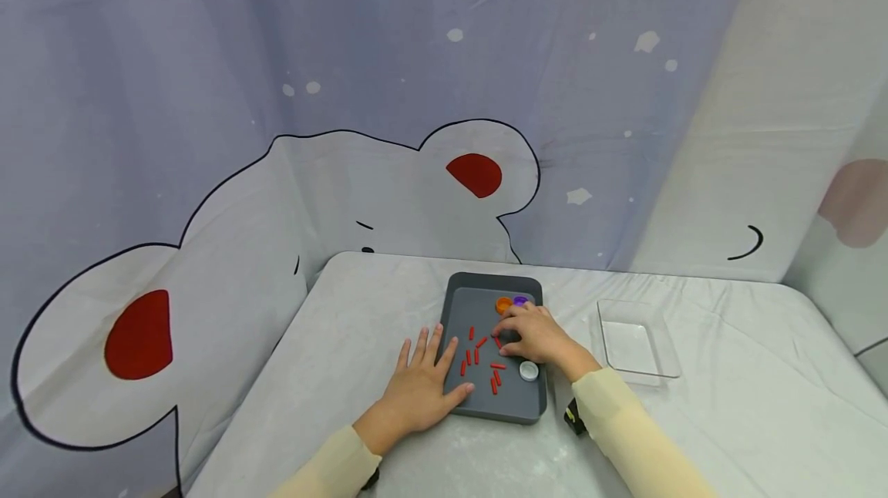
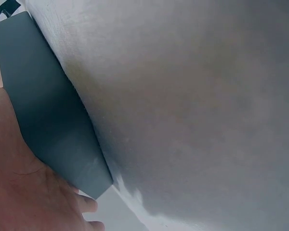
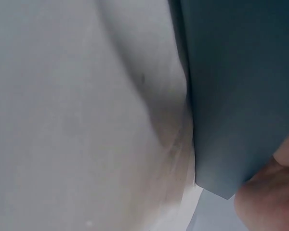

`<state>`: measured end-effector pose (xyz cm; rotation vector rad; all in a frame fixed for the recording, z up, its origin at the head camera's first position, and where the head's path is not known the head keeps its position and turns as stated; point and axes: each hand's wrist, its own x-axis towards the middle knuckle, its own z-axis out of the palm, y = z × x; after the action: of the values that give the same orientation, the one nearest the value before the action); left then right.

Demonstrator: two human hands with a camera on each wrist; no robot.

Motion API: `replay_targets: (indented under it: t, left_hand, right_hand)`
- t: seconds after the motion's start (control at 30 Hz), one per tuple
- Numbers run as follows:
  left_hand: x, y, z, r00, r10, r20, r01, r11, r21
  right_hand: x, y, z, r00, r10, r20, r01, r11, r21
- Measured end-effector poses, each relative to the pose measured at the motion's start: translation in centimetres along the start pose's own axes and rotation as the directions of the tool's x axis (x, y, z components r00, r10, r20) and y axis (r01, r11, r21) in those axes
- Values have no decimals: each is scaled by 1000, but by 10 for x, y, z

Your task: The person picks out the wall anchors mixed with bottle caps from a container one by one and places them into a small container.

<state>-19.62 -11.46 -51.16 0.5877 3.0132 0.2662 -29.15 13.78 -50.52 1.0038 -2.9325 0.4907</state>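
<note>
A grey tray (image 1: 513, 408) lies on the white-covered table with several short red sticks (image 1: 482, 342) scattered over it. My left hand (image 1: 419, 390) rests at the tray's left edge, fingers spread and straight, thumb over the near corner. My right hand (image 1: 537, 334) reaches over the tray's right side, its thumb and forefinger at the two ends of one red stick (image 1: 497, 343). Beyond that hand sit an orange round cap (image 1: 503, 304) and a purple one (image 1: 521, 301), partly covered by its fingers. A white round cap (image 1: 529, 371) lies below it. Both wrist views show mainly the tray's outer wall (image 2: 48, 96).
To the right of the tray stands a clear plastic box (image 1: 638, 340). Behind the table hangs a printed curtain (image 1: 388, 190) with a bear drawing. The white table cover (image 1: 361, 305) has slight wrinkles.
</note>
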Motion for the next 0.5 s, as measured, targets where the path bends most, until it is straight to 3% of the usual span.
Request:
replay_targets:
  t: [0.5]
  left_hand:
    - [1, 1, -2, 1000, -9, 8, 9, 1000, -10]
  right_hand:
    - [-1, 2, 3, 997, -43, -61, 42, 999, -23]
